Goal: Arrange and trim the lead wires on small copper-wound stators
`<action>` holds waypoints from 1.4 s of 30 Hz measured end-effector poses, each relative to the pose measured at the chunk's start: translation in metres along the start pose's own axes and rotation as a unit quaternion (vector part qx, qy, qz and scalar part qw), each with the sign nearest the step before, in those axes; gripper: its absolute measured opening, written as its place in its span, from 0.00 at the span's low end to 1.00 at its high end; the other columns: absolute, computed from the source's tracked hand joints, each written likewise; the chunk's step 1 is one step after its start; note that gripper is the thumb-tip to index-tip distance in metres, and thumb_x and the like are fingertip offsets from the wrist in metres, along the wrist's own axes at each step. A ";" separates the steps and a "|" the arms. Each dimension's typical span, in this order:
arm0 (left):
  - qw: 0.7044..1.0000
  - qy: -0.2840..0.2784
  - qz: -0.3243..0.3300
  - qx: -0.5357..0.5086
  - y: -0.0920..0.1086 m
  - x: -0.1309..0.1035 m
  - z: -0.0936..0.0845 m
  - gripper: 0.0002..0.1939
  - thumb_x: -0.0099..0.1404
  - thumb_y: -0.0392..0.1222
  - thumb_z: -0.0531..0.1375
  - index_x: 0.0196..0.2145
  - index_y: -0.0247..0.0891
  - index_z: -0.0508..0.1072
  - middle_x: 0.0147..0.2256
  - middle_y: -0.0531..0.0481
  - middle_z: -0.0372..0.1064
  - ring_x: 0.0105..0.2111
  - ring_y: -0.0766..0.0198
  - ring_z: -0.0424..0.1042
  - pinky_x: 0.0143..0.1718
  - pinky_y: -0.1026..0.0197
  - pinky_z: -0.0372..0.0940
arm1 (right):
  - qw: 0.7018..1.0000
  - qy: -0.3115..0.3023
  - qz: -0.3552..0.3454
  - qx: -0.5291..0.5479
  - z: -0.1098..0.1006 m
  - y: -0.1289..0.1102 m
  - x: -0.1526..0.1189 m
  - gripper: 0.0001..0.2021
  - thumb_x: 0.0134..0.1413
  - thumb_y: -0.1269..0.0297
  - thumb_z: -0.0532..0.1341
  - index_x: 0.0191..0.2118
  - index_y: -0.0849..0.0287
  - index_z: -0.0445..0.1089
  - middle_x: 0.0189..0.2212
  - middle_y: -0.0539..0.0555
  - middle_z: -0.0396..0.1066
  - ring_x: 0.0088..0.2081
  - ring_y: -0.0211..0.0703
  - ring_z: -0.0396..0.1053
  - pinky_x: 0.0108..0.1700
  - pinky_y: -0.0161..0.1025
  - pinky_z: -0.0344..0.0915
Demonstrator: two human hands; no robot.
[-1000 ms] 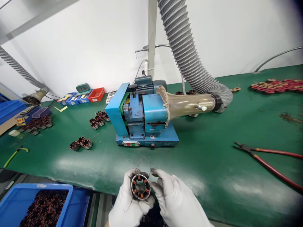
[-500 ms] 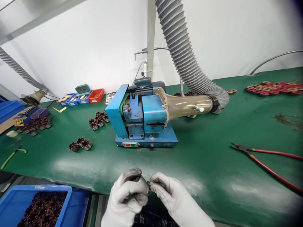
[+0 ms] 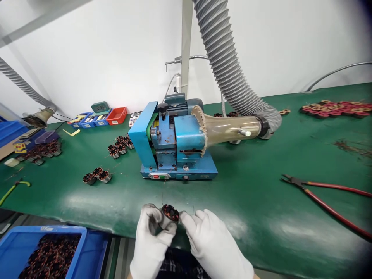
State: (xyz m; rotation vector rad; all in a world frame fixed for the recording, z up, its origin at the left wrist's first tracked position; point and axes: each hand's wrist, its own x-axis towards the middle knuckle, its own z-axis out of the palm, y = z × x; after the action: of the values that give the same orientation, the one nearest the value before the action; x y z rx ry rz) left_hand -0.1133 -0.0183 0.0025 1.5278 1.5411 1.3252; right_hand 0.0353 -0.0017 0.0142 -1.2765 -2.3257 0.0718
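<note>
In the head view, my left hand (image 3: pixel 152 232), in a white glove with smudged fingertips, is closed around a motor stator (image 3: pixel 170 212) near the table's front edge. The stator's copper windings and dark slotted end face tilt up toward me, and a thin wire rises from its far side. My right hand (image 3: pixel 207 240), gloved too, has thumb and forefinger pressed together at the stator's right rim. A fine wire end shows just above those fingers; what lies in the pinch is hidden. Beyond both hands stands a blue belt-driven machine (image 3: pixel 180 170) with red and green buttons.
Stators (image 3: pixel 97 175) stand in groups on the left of the green table (image 3: pixel 247 201). More fill a blue bin (image 3: pixel 83 240) at lower left. Red-handled cutters (image 3: pixel 305 186) lie at right, below pink-red rings (image 3: pixel 334 108). A grey hose (image 3: pixel 229 66) meets the machine's clear funnel (image 3: pixel 229 130).
My left hand has turned the stator so its wound end now faces up. The right hand has shifted slightly and stays at the stator's rim. The camera view has moved a little.
</note>
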 end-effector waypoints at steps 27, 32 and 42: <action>0.948 -0.206 0.104 0.221 -0.043 0.021 -0.015 0.35 0.43 0.34 0.63 0.51 0.37 0.60 0.52 0.39 0.60 0.55 0.51 0.57 0.55 0.47 0.56 | 0.935 -0.262 -0.036 0.235 -0.024 0.059 0.043 0.10 0.59 0.67 0.51 0.38 0.56 0.69 0.34 0.52 0.72 0.35 0.41 0.69 0.37 0.35 0.61; 0.951 -0.158 0.102 0.244 -0.046 0.020 -0.008 0.29 0.40 0.45 0.68 0.42 0.38 0.67 0.44 0.41 0.67 0.47 0.49 0.65 0.53 0.42 0.57 | 0.944 -0.283 -0.006 0.168 0.005 0.031 0.043 0.12 0.59 0.68 0.50 0.46 0.54 0.65 0.35 0.53 0.73 0.33 0.45 0.71 0.34 0.38 0.59; 0.948 -0.185 0.116 0.232 -0.041 0.025 -0.012 0.27 0.42 0.40 0.68 0.42 0.41 0.68 0.42 0.46 0.69 0.46 0.55 0.66 0.56 0.47 0.53 | 0.809 -0.429 0.186 0.357 0.017 0.049 0.029 0.11 0.56 0.64 0.48 0.27 0.60 0.62 0.21 0.51 0.66 0.20 0.37 0.59 0.24 0.35 0.56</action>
State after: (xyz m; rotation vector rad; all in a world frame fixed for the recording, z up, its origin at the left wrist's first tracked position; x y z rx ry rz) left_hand -0.1435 0.0088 -0.0252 2.1617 1.5221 0.7441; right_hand 0.0538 0.0523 -0.0027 -1.3835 -2.1940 1.7989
